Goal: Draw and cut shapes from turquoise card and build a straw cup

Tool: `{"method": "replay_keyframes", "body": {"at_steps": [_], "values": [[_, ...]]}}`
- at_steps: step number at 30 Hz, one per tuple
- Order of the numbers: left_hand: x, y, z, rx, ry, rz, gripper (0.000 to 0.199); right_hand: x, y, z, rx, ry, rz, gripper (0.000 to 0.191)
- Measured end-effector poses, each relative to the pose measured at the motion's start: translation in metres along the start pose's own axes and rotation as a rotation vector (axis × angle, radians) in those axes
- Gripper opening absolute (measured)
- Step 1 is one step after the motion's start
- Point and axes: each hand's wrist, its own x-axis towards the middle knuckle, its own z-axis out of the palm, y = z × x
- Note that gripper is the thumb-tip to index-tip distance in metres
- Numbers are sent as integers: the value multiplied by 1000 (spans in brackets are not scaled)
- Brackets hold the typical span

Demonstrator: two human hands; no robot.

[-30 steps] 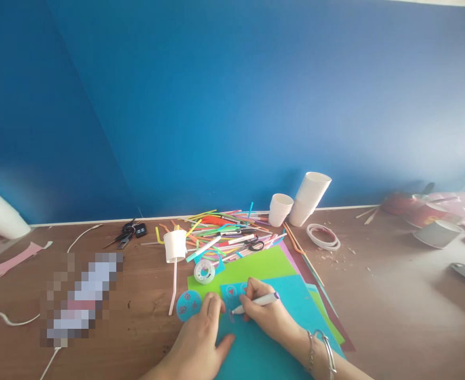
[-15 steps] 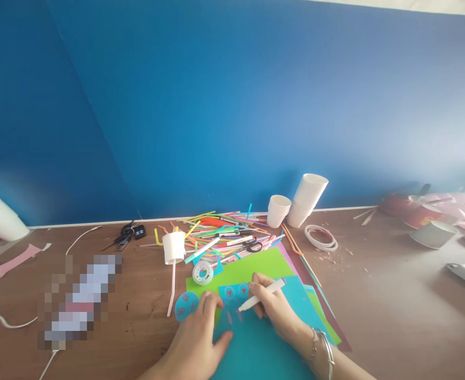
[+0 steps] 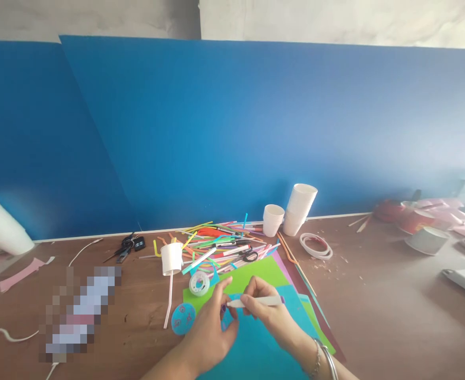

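Note:
My right hand (image 3: 269,311) grips a white marker (image 3: 266,301) with a purple end, its tip pointing left. That tip meets the fingers of my left hand (image 3: 210,330), where a small dark purple cap (image 3: 223,310) shows between thumb and fingers. Both hands are over a blue sheet (image 3: 256,348), which lies on a green sheet (image 3: 252,272). Left of my left hand lies a blue paper disc (image 3: 183,318) with reddish drawings. A clear tape roll (image 3: 199,284) sits just above the left hand.
Colored straws (image 3: 216,237) and pens lie by the wall, with black scissors (image 3: 250,255). A white cup (image 3: 171,258) with straws is to the left. Stacked cups (image 3: 300,208), a white ring coil (image 3: 315,247), keys (image 3: 127,245) and pink paper (image 3: 20,275) surround the work.
The view has tilted up. The marker has come off the blue sheet to my left hand, whose fingers have risen and now pinch the small purple cap.

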Motion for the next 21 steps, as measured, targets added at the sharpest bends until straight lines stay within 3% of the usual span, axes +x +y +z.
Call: {"method": "replay_keyframes", "body": {"at_steps": [6,10,14,21], "values": [[4,1,7,208,18,-41,69,-3,10,0,-81,-10,-59,32],[1,0,11,378,-29,-14,79,-8,10,1,-190,-38,-53,23],[-5,8,11,317,-42,-59,96,-17,-3,3,-314,-114,-47,19],[-5,20,11,233,2,-117,109,-27,-23,14,-423,-104,43,18]]}}
